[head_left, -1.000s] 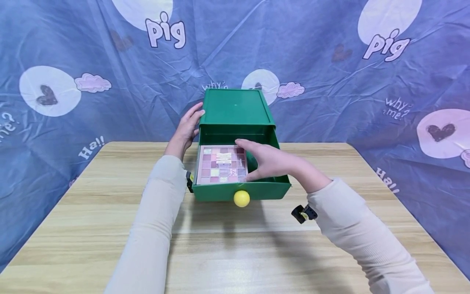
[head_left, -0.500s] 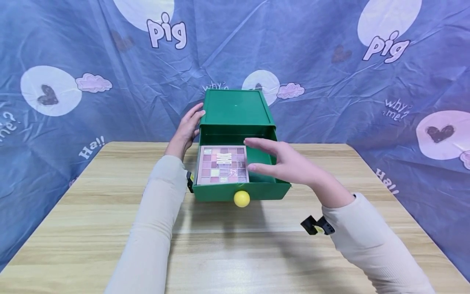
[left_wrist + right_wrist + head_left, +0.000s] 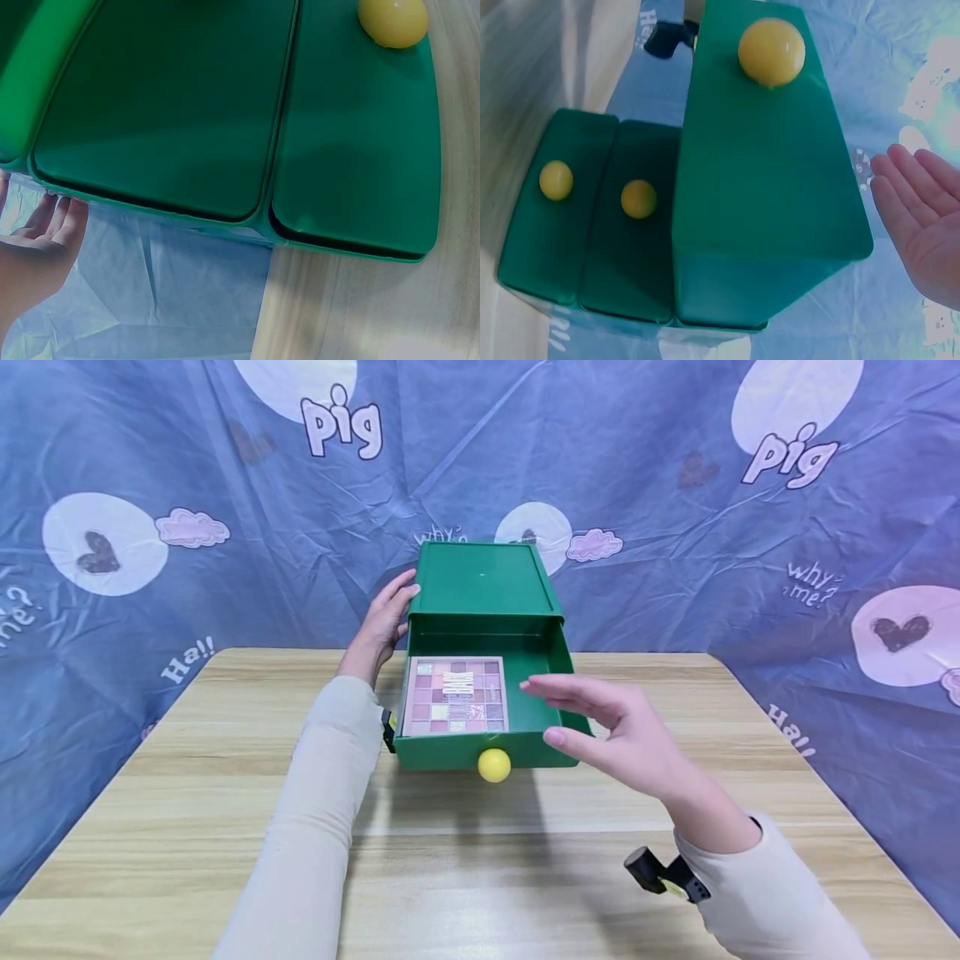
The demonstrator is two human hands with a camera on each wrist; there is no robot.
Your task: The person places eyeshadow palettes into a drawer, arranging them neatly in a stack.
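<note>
A green drawer cabinet stands at the table's far side with its top drawer pulled out. In the left half of that drawer lies an eyeshadow palette, flat, its grid of pinkish shades facing up. My left hand rests against the cabinet's left side, fingertips at the top edge; the left wrist view shows its fingers extended along the wall. Over the drawer's front right corner hovers my right hand, fingers extended, thumb apart, holding nothing.
A round yellow knob juts from the pulled-out drawer's front. Below it, two closed drawers with yellow knobs show in the right wrist view. The wooden table ends at a blue printed cloth behind the cabinet.
My right hand has come away from the palette, moving right and toward me. The palette stays in the drawer, and my left hand keeps its place on the cabinet.
</note>
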